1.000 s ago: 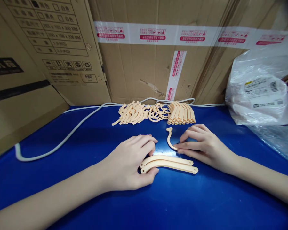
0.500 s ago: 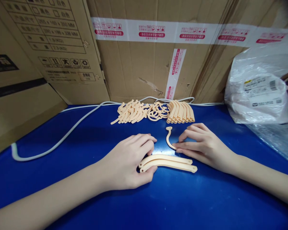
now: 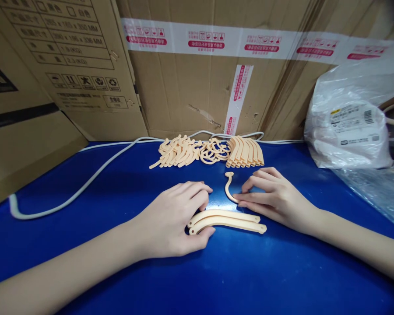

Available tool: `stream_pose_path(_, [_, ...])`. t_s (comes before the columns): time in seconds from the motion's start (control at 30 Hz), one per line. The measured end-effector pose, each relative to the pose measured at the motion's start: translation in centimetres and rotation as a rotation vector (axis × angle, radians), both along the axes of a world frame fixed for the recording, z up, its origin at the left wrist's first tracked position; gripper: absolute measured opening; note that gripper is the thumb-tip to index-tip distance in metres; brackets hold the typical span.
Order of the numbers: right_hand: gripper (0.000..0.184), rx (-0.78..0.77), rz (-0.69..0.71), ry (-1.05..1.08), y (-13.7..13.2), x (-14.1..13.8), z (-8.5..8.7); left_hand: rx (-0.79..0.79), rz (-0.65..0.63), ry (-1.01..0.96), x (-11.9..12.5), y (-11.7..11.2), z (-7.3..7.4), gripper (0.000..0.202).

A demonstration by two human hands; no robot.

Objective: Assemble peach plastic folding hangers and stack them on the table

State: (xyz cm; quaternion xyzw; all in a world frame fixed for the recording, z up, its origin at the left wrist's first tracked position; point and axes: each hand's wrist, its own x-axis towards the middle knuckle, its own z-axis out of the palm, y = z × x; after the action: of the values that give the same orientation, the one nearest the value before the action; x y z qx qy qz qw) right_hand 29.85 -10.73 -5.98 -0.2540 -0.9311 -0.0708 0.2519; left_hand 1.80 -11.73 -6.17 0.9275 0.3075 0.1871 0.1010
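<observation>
Two long curved bars [image 3: 231,223] are laid side by side on the blue table surface [image 3: 249,275], near the centre of the scene. Their left ends are enclosed by the left hand [image 3: 177,221]: the thumb is placed along the near side, the bent fingers at the far side, and the pair is held between them. A small hooked piece [image 3: 228,187] is positioned beyond the bars, slightly right of centre. Its near end is pinched between the thumb and fingertips of the right hand [image 3: 277,199] in a narrow grip; its wider end is pointed toward the far side.

At the far side, three groups are arranged from left to right: a heap of slender curved pieces [image 3: 177,151], a cluster of ring-shaped pieces [image 3: 210,155] and a stack of curved bars [image 3: 244,151]. A white cable [image 3: 33,216] is routed along the left.
</observation>
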Motion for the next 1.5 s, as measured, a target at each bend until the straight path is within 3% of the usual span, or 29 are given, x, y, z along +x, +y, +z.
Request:
stream_pose_path(0.3, [0.023,-0.051,-0.034,0.006,-0.1,-0.1,0.2,-0.035,-0.01,0.008,-0.1,0.1,0.3,0.019])
stream_pose_path(0.63, [0.04,-0.156,-0.273,0.117,0.6,0.4,0.0,-0.018,-0.02,0.009,-0.3,0.1,0.4,0.026])
stream_pose_path(0.77, [0.04,-0.19,-0.246,0.055,0.8,0.7,-0.1,0.012,-0.02,0.006,-0.3,0.2,0.3,0.026])
stream_pose_path(0.93, [0.041,-0.364,-0.201,0.026,0.9,1.0,0.4,-0.014,0.027,-0.04,0.0,0.3,0.4,0.025])
stream_pose_path(1.03, [0.042,-0.391,-0.196,0.018,0.9,1.1,0.6,0.031,0.131,-0.103,-0.1,1.1,1.1,0.018])
stream_pose_path(1.13, [0.044,-0.372,-0.195,0.013,0.9,1.1,0.6,0.18,0.379,-0.089,-0.9,2.9,2.3,0.017])
stream_pose_path(1.2, [0.045,-0.366,-0.196,0.012,1.0,1.2,0.5,0.241,0.578,-0.016,-1.6,4.5,3.2,0.027])
stream_pose_path(1.27, [0.045,-0.369,-0.195,0.015,1.0,1.2,0.4,0.2,0.745,0.075,-2.1,6.0,4.0,0.045])
stream_pose_path(1.37, [0.043,-0.368,-0.19,0.018,1.0,1.3,0.3,0.105,0.867,0.194,-2.2,7.8,4.6,0.067])
stream_pose_path(1.5, [0.04,-0.353,-0.187,0.015,0.9,1.4,0.3,0.084,0.96,0.343,-1.2,9.0,4.8,0.082])
